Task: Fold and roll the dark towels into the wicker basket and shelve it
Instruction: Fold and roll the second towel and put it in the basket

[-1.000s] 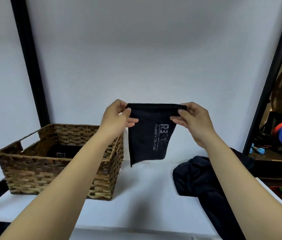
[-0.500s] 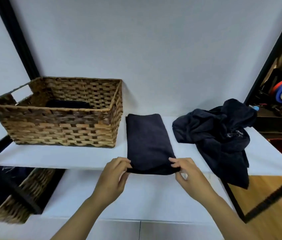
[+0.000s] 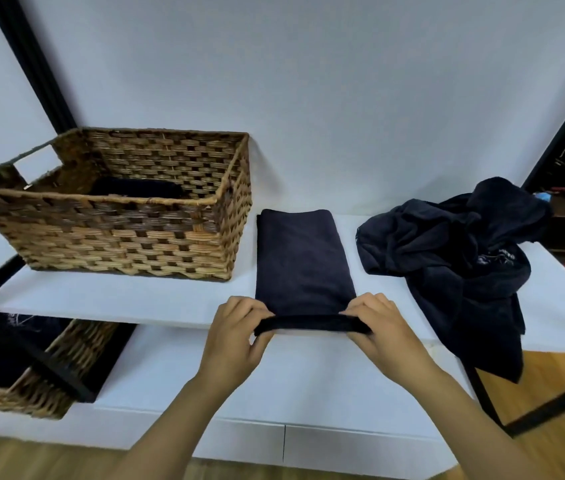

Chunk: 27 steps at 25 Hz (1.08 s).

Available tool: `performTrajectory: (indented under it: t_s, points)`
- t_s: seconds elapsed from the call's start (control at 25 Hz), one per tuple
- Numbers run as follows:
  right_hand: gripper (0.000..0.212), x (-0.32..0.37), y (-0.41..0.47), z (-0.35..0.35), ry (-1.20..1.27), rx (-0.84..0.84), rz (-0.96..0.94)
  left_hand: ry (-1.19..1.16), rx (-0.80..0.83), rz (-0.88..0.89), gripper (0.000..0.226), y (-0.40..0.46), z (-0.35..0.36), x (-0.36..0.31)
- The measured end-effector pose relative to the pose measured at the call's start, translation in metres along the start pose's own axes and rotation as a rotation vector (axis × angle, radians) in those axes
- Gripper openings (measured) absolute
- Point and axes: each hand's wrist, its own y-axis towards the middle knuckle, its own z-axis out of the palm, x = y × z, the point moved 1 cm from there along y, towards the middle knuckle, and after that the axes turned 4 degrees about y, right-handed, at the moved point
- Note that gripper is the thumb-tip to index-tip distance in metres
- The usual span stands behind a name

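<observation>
We see a white shelf board [image 3: 156,299] before a pale wall [image 3: 308,81]. On it lies the folded dark towel [image 3: 301,261], between the wicker basket [image 3: 118,237] and a heap of dark towels [image 3: 454,258]. Our left hand [image 3: 236,337] and right hand [image 3: 381,334] pinch its rolled near edge.

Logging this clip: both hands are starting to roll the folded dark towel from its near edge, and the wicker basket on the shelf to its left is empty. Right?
Not quite: the wicker basket is not empty. The head view shows a dark towel already lying inside it. The rest holds: the left hand and right hand grip the near edge of the folded towel.
</observation>
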Motion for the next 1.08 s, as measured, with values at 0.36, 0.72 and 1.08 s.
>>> performTrajectory:
  t_s: [0.36,0.72,1.08]
  points:
    - [0.043,0.013,0.039,-0.011,0.114,0.131,0.583,0.097,0.177,-0.680,0.029,0.036,0.004,-0.020]
    - [0.030,0.018,0.047,-0.012,0.099,0.091,0.592,0.185,0.137,0.079,0.044,0.018,0.022,-0.097]
    - [0.007,-0.006,0.015,-0.022,-0.059,-0.169,0.485,0.087,0.118,0.009,0.044,0.024,0.034,-0.077]
